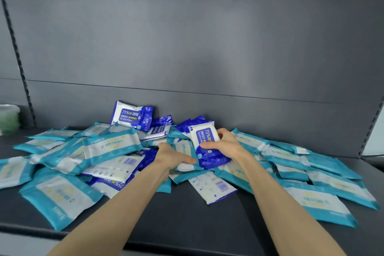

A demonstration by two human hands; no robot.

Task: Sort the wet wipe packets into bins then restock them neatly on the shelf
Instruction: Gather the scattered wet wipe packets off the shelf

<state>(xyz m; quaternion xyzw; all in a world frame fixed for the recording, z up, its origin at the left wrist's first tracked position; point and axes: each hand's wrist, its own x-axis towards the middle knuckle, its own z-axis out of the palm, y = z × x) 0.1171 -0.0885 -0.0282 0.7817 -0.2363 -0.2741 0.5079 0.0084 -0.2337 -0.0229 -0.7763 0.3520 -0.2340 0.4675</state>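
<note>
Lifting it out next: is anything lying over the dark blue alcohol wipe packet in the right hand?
Nothing visible does. The right hand grips the dark blue and white plastic alcohol wipe packet, which lies topmost. The left hand grips a teal and white plastic packet beside it; more of those lie only beneath.
</note>
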